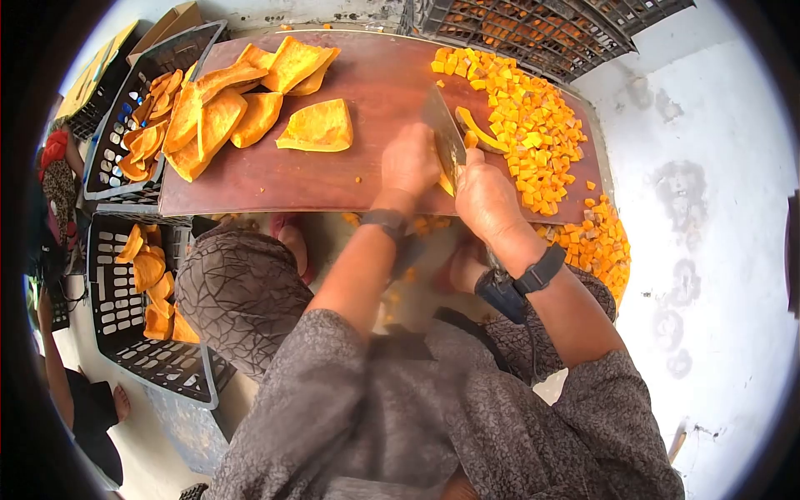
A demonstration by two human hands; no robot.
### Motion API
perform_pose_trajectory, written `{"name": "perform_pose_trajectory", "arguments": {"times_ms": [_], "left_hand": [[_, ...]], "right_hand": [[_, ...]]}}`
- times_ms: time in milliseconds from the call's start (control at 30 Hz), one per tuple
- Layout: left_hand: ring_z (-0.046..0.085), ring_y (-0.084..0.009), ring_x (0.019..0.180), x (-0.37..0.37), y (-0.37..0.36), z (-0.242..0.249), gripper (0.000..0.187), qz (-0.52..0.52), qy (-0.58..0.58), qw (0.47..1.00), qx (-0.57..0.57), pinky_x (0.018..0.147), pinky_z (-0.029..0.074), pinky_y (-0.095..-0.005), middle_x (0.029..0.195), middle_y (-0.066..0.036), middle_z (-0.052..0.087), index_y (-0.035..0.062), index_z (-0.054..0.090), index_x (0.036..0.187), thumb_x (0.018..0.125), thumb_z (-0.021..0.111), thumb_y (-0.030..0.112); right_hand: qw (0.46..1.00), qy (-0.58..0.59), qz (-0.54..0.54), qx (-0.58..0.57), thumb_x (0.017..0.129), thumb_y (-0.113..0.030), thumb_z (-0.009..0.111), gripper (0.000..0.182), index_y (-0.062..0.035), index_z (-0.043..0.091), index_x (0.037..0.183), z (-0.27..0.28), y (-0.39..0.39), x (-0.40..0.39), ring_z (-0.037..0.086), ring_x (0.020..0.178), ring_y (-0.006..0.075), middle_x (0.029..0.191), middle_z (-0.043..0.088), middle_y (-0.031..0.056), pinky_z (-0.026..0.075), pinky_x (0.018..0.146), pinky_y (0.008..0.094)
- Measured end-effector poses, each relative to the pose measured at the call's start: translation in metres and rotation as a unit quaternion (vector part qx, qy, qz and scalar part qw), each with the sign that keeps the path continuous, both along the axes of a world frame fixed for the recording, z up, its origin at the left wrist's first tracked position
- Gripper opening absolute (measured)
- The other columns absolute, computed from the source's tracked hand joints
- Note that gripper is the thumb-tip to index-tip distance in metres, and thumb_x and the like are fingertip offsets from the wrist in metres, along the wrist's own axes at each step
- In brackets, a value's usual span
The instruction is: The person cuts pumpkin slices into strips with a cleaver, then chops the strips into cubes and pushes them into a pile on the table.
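My right hand [487, 198] is wrapped round the handle of a broad-bladed knife [444, 125], whose blade points away from me over the reddish-brown board. Beside the blade, my left hand [408, 162] is curled and slightly blurred, its fingers holding a strip of orange pumpkin [446, 173] against the board. The blade partly hides that strip. Just right of the knife lies a curved pumpkin slice [481, 132], touching a large heap of pumpkin cubes [537, 125]. A single peeled pumpkin chunk [317, 127] rests left of my left hand.
Large pumpkin pieces [212, 117] pile at the board's [375, 75] left end. Black crates [100, 171] with more pumpkin stand at the left, another crate [533, 37] behind. Cubes [596, 242] also lie below the right edge, near a white wall [700, 208]. Another person [62, 167] is far left.
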State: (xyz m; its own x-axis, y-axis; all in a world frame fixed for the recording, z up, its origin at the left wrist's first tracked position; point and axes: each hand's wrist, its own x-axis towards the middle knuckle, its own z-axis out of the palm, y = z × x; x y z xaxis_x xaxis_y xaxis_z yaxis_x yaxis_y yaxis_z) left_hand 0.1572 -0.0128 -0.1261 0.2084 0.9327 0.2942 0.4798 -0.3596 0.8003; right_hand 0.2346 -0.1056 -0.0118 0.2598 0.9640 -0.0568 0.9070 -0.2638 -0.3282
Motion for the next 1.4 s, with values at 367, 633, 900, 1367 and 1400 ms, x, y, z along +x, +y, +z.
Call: {"name": "perform_pose_trajectory", "arguments": {"times_ms": [367,633,900,1367,1400], "left_hand": [[0.063,-0.0395,0.087,0.000,-0.002,0.005,0.019,0.001,0.038,0.999,-0.004,0.076,0.051,-0.0482,0.098,-0.017,0.063,0.0132,0.059,0.103,0.084,0.059,0.013],[0.062,-0.0427,0.087,0.002,0.001,-0.002,0.023,0.009,0.011,1.000,0.012,0.075,0.050,-0.0511,0.097,-0.019,0.063,0.0116,0.055,0.104,0.082,0.059,0.009],[0.061,-0.0439,0.085,0.000,0.000,0.003,0.020,0.011,0.015,0.999,0.026,0.073,0.049,-0.0525,0.094,-0.020,0.063,0.0097,0.054,0.103,0.083,0.057,0.010],[0.061,-0.0433,0.089,0.002,-0.003,0.005,0.019,-0.003,0.046,0.999,-0.001,0.077,0.049,-0.0526,0.099,-0.021,0.062,0.0124,0.055,0.105,0.087,0.057,0.018],[0.061,-0.0433,0.089,0.002,-0.001,0.006,0.019,-0.003,0.046,0.999,0.007,0.077,0.049,-0.0526,0.099,-0.021,0.062,0.0124,0.055,0.105,0.087,0.057,0.018]], "right_hand": [[0.999,-0.042,0.014,-0.016,0.087,-0.007,0.052,0.012,0.0042,0.051,0.093,-0.016,-0.015,0.003,0.064,0.081,0.0466,0.080,0.064,0.0296,0.052,0.072,0.0504],[0.999,-0.028,0.010,-0.027,0.085,-0.005,0.052,0.013,0.0055,0.054,0.092,-0.006,-0.007,0.004,0.065,0.085,0.0459,0.084,0.065,0.0306,0.052,0.076,0.0505],[0.999,-0.016,-0.004,-0.029,0.085,-0.006,0.052,0.016,0.0050,0.057,0.095,-0.019,0.028,0.005,0.064,0.091,0.0451,0.092,0.065,0.0305,0.052,0.080,0.0499],[1.000,0.004,-0.002,-0.014,0.087,-0.009,0.052,0.018,0.0026,0.059,0.098,-0.028,0.010,0.007,0.065,0.092,0.0439,0.094,0.066,0.0282,0.052,0.078,0.0507],[1.000,0.003,-0.012,-0.027,0.086,-0.007,0.051,0.018,0.0045,0.057,0.098,-0.026,0.015,0.006,0.065,0.091,0.0448,0.092,0.066,0.0296,0.052,0.079,0.0507]]}}
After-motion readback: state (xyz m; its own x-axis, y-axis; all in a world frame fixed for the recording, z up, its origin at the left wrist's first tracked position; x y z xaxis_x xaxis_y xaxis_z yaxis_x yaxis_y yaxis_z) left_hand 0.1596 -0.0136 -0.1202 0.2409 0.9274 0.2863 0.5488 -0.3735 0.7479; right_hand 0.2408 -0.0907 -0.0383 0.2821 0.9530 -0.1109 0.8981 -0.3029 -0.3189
